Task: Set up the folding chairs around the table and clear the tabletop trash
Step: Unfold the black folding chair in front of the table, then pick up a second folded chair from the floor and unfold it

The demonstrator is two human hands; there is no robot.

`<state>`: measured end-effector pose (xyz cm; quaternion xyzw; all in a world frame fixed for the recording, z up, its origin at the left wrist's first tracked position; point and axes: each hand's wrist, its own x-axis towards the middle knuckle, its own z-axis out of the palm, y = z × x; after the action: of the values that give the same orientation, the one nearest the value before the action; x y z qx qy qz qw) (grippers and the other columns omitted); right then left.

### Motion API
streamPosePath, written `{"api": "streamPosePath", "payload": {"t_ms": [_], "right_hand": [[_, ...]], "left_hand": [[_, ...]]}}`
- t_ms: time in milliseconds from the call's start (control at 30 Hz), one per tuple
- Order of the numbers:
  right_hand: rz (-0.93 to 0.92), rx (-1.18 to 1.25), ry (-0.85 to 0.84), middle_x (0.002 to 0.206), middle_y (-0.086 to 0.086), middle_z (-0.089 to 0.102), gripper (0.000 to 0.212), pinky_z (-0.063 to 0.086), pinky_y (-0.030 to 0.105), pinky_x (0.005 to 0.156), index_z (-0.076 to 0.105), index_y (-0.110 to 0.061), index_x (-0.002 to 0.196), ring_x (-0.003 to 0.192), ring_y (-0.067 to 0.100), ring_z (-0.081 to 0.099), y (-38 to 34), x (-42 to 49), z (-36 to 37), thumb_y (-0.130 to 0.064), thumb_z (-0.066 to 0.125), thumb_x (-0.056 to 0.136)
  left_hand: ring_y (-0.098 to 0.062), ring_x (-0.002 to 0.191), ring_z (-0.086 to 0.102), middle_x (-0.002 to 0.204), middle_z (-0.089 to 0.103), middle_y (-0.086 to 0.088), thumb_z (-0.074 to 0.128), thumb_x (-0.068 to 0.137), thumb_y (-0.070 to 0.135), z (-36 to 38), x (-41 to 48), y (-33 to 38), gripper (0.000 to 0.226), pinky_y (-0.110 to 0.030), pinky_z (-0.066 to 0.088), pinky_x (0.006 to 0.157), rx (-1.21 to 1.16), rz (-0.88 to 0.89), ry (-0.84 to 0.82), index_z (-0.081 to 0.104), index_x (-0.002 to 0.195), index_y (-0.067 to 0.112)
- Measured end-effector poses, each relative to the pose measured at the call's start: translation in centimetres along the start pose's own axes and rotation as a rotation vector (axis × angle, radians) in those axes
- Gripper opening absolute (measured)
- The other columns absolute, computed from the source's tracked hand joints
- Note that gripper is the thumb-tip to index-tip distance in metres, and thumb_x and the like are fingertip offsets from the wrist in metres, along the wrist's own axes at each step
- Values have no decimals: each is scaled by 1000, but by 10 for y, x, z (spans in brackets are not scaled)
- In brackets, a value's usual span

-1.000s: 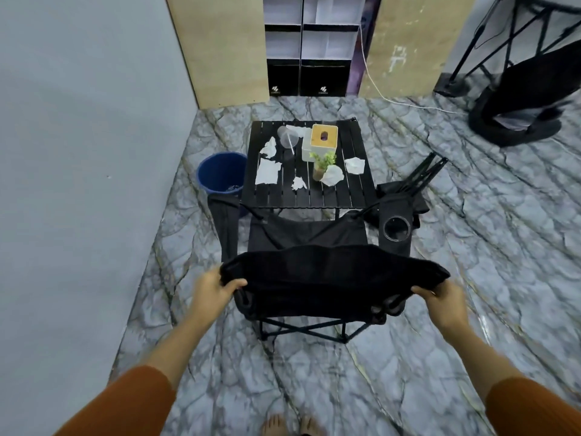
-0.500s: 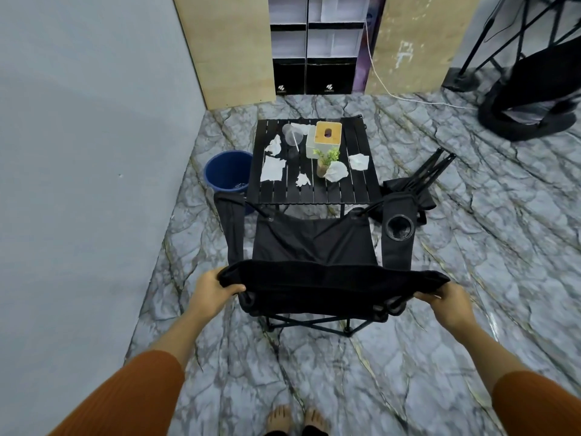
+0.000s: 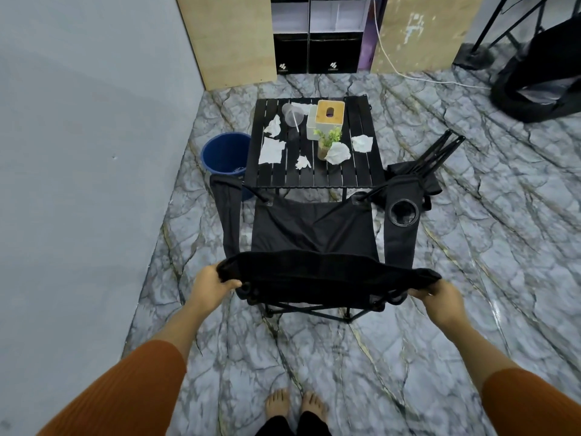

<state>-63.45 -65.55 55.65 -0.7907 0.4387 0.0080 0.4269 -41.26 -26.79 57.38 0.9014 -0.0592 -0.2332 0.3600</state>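
Note:
An unfolded black folding chair (image 3: 314, 234) stands in front of me, facing the black slatted table (image 3: 355, 174). My left hand (image 3: 210, 284) grips the left top corner of its backrest. My right hand (image 3: 440, 297) grips the right top corner. On the table lie several crumpled white tissues (image 3: 272, 149), a clear plastic cup with a straw (image 3: 292, 114), a tissue box with a wooden lid (image 3: 327, 119) and a small potted plant (image 3: 327, 143). A second chair (image 3: 421, 168), still folded, lies on the floor right of the table.
A blue bin (image 3: 224, 152) stands on the floor left of the table, against the grey wall. Wooden panels and a shelf unit (image 3: 317, 33) close off the back. A black stand and dark bag (image 3: 540, 77) sit at the far right. My bare feet (image 3: 295, 404) are on the marble floor.
The chair's backrest has stretched wider and the seat has spread open as both hands pulled apart. The chair now stands closer to the table's near edge.

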Motion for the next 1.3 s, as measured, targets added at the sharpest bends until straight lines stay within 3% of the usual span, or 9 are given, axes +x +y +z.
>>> {"api": "streamPosePath", "payload": {"t_ms": [100, 167, 233, 400, 533, 700, 800, 867, 1300], "right_hand": [[49, 11, -61, 117, 17, 67, 35, 42, 35, 79, 62, -1, 119, 112, 34, 60, -9, 0, -6, 3, 68, 85], [62, -45, -86, 125, 18, 63, 41, 45, 41, 86, 56, -3, 125, 118, 35, 56, -17, -2, -14, 6, 63, 86], [61, -70, -56, 130, 20, 58, 43, 47, 45, 94, 52, -3, 128, 120, 37, 53, -28, -4, -26, 10, 54, 88], [-18, -152, 40, 143, 15, 48, 41, 49, 48, 91, 42, -10, 139, 118, 38, 55, -68, -22, -63, -9, 44, 99], [-85, -367, 125, 138, 16, 52, 42, 49, 44, 89, 39, -16, 142, 116, 35, 55, -93, -51, -89, -26, 40, 101], [-50, -556, 116, 154, 11, 32, 54, 24, 50, 116, 27, -14, 148, 143, 31, 26, -93, -89, -101, -38, 39, 101], [12, -572, 119, 161, 9, 18, 62, 13, 51, 120, 16, -14, 152, 148, 31, 13, -80, -105, -105, -43, 37, 101], [47, -526, 130, 162, 9, 13, 65, 10, 52, 121, 12, -14, 153, 150, 31, 9, -70, -109, -113, -43, 37, 101], [135, -455, 284, 161, 9, 18, 67, 13, 51, 121, 14, -13, 153, 149, 30, 13, -10, -12, -244, -46, 39, 100]], "left_hand": [[-29, 90, 59, 104, 65, -22, 48, 78, -21, -15, 5, 4, 38, -33, 46, 74, 161, 33, -79, 60, 111, -5], [-34, 117, 56, 127, 59, -23, 40, 78, -25, -32, 9, 12, 55, -39, 47, 97, 183, 8, -20, 52, 129, -7], [-35, 121, 54, 133, 57, -22, 47, 88, -12, -50, 13, 26, 47, -38, 43, 104, 203, -5, 92, 49, 134, -3], [-38, 109, 60, 124, 63, -21, 41, 97, 11, -60, 20, 104, 36, -41, 48, 91, 385, 147, 172, 54, 130, 7], [-38, 109, 59, 120, 65, -17, 45, 98, 24, -16, 6, 185, 29, -45, 45, 98, 498, 414, 59, 60, 118, 9], [-29, 139, 35, 148, 43, -11, 41, 100, 34, 73, -37, 253, 46, -46, 20, 119, 699, 661, -196, 41, 141, 12], [-26, 149, 14, 159, 22, -9, 36, 102, 38, 111, -59, 273, 55, -49, 9, 122, 814, 702, -329, 24, 150, 14], [-27, 150, 9, 161, 15, -8, 35, 102, 40, 128, -67, 288, 60, -50, 7, 122, 895, 728, -376, 17, 152, 14], [-28, 150, 5, 163, 10, -8, 34, 102, 44, 246, -55, 454, 62, -53, 7, 121, 950, 862, -407, 15, 153, 14]]}}
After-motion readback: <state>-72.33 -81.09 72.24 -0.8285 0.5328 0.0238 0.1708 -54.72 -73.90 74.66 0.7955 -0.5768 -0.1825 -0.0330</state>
